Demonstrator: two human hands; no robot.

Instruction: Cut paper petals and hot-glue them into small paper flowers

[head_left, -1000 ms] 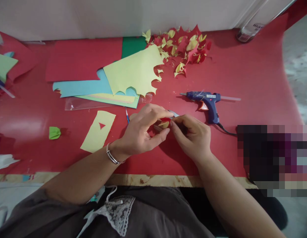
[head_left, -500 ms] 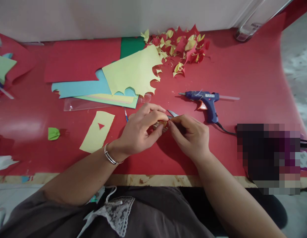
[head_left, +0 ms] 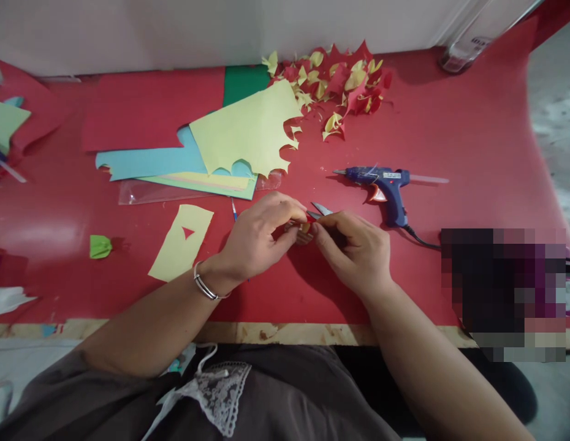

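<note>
My left hand (head_left: 262, 236), with a silver bracelet at its wrist, is closed around a small piece with red, yellow and brownish parts (head_left: 304, 230). The fingertips of my right hand (head_left: 356, 248) pinch at the right side of this piece, close to the left fingertips. Much of it is hidden by the fingers, so its shape cannot be told. Just beyond the hands, the grey blades of scissors (head_left: 322, 209) show on the red tabletop (head_left: 276, 300). To the right lies a blue glue gun (head_left: 390, 190) with a clear stick in its back.
Red and yellow paper scraps (head_left: 335, 79) are heaped at the back. Yellow (head_left: 248, 131), blue (head_left: 151, 163) and red sheets (head_left: 142, 110) lie at the back left. A yellow strip (head_left: 181, 245) and a green folded piece (head_left: 100, 247) lie left. A clear container (head_left: 464, 55) stands back right.
The fingers of my left hand have curled in more over the small piece, and a bit of red now shows between the hands. My right hand keeps its pinch nearly in place.
</note>
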